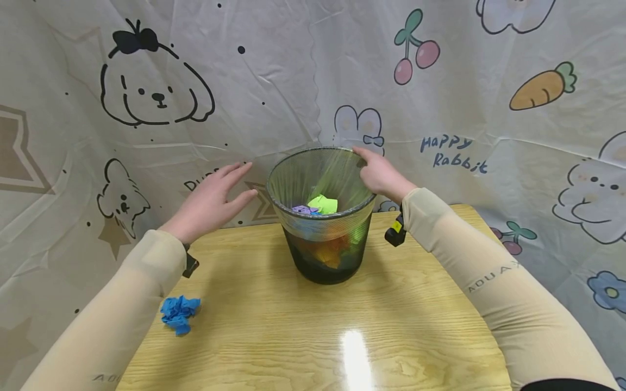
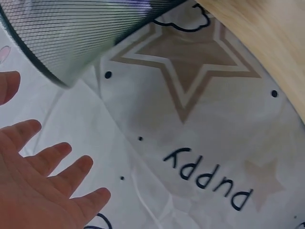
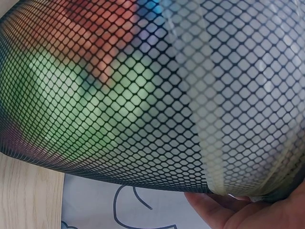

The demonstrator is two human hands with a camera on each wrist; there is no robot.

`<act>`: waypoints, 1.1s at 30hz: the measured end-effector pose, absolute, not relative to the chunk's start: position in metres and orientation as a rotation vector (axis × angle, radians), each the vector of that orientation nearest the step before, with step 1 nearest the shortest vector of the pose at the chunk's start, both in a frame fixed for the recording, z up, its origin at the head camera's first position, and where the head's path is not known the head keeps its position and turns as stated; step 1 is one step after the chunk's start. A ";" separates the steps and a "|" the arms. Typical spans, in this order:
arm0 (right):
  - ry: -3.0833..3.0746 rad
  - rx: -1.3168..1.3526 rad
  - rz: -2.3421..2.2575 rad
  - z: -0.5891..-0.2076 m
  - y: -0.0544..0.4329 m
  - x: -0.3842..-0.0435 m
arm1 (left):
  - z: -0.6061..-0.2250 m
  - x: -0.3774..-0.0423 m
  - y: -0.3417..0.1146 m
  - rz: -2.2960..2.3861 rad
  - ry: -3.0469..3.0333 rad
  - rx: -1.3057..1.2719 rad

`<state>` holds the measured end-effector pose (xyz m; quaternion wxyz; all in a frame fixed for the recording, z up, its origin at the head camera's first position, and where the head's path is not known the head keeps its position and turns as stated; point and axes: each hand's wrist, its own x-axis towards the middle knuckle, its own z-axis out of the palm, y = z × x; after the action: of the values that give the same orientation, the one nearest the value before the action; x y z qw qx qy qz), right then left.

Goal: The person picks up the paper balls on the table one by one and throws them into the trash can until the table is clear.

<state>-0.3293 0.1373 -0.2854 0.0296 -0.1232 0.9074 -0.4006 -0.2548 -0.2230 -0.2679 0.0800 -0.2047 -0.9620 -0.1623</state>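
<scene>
A black mesh wastebasket (image 1: 325, 266) stands on the wooden table, lined with a thin translucent yellowish bag (image 1: 337, 174) folded over its rim. Crumpled paper lies inside, with a lime-green piece (image 1: 323, 204) and a purple piece (image 1: 304, 209) on top; orange shows through the mesh. My right hand (image 1: 383, 174) grips the right side of the rim over the bag, its thumb hidden in the head view. To the left of the basket, my left hand (image 1: 212, 201) hovers apart from the rim, fingers spread and holding nothing.
A crumpled blue paper (image 1: 180, 313) lies on the table (image 1: 274, 336) at the left, below my left forearm. Behind the table hangs a pale curtain (image 1: 274, 70) printed with cartoon animals, close to the back of the basket.
</scene>
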 end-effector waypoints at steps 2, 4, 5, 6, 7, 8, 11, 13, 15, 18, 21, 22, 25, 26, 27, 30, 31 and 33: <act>2.802 -0.374 -1.235 -0.285 0.137 -0.329 | -0.271 -0.253 -0.229 -0.486 -2.892 -0.597; 2.799 -0.368 -1.240 -0.285 0.137 -0.329 | -0.274 -0.250 -0.235 -0.492 -2.906 -0.578; 2.801 -0.368 -1.237 -0.285 0.137 -0.329 | -0.276 -0.249 -0.238 -0.496 -2.911 -0.568; 2.799 -0.366 -1.239 -0.285 0.137 -0.328 | -0.278 -0.248 -0.241 -0.491 -2.917 -0.558; 2.797 -0.366 -1.240 -0.285 0.136 -0.328 | -0.280 -0.246 -0.244 -0.492 -2.922 -0.548; 2.798 -0.369 -1.237 -0.285 0.136 -0.328 | -0.282 -0.245 -0.247 -0.491 -2.930 -0.535; 2.799 -0.372 -1.228 -0.285 0.136 -0.327 | -0.289 -0.242 -0.256 -0.484 -2.945 -0.516; 2.797 -0.372 -1.230 -0.286 0.136 -0.328 | -0.294 -0.240 -0.261 -0.492 -2.951 -0.508; 2.799 -0.374 -1.233 -0.286 0.136 -0.328 | -0.299 -0.239 -0.268 -0.501 -2.954 -0.501; 2.798 -0.375 -1.240 -0.285 0.136 -0.328 | -0.307 -0.236 -0.277 -0.508 -2.964 -0.480; 2.793 -0.366 -1.241 -0.285 0.136 -0.327 | -0.314 -0.232 -0.286 -0.506 -2.993 -0.447; 2.790 -0.362 -1.239 -0.285 0.136 -0.327 | -0.317 -0.230 -0.288 -0.506 -3.007 -0.435; 2.791 -0.349 -1.236 -0.286 0.135 -0.328 | -0.324 -0.226 -0.296 -0.509 -3.040 -0.410; 2.794 -0.348 -1.233 -0.286 0.135 -0.328 | -0.327 -0.224 -0.299 -0.508 -3.049 -0.405; 2.795 -0.348 -1.233 -0.286 0.135 -0.328 | -0.329 -0.222 -0.302 -0.509 -3.060 -0.399; 2.804 -0.355 -1.233 -0.285 0.135 -0.328 | -0.337 -0.218 -0.310 -0.509 -3.081 -0.381; 2.804 -0.356 -1.235 -0.286 0.135 -0.328 | -0.340 -0.217 -0.313 -0.511 -3.087 -0.378; 2.808 -0.358 -1.234 -0.286 0.135 -0.328 | -0.346 -0.214 -0.319 -0.508 -3.099 -0.372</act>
<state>-0.3283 0.1351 -0.2857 0.0267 -0.1159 0.9090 -0.3994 -0.2136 -0.3186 -0.3460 -0.0103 -0.1176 -0.9799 -0.1606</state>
